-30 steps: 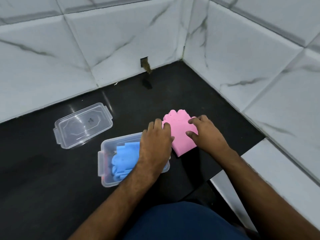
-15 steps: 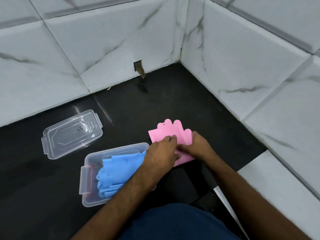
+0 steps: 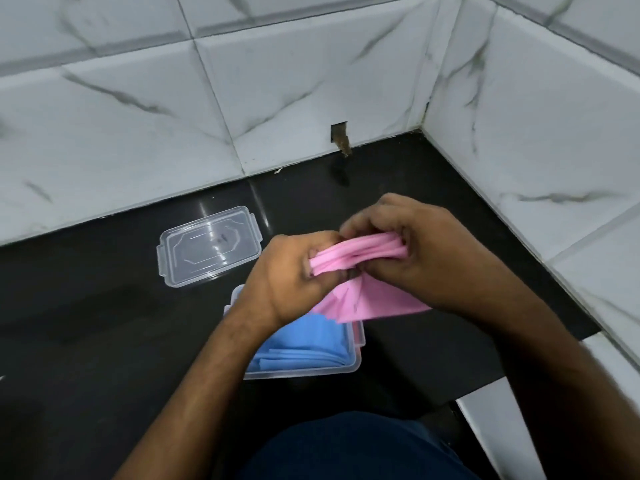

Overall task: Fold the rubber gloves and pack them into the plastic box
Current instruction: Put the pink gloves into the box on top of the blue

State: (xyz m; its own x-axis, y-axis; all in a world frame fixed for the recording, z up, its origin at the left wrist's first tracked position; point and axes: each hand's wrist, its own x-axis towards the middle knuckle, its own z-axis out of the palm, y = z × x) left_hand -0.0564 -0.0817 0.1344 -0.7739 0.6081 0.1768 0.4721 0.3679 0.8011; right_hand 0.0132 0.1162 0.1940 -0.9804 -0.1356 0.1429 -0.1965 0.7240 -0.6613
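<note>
Bunching between both hands' grip, pink glove (image 3: 360, 254) above plastic box (image 3: 349, 367).

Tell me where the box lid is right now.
In the head view, the clear lid lies flat on the black counter, left of the hands, beyond the open plastic box and near the tiled back wall.

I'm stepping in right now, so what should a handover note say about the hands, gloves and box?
Left hand and right hand both grip the folded pink rubber glove, held up above the counter.
Blue rubber glove already lies in the open clear plastic box.
Clear lid lies apart, behind the box.
Left: pack the pink glove; the lid is still off.
</note>
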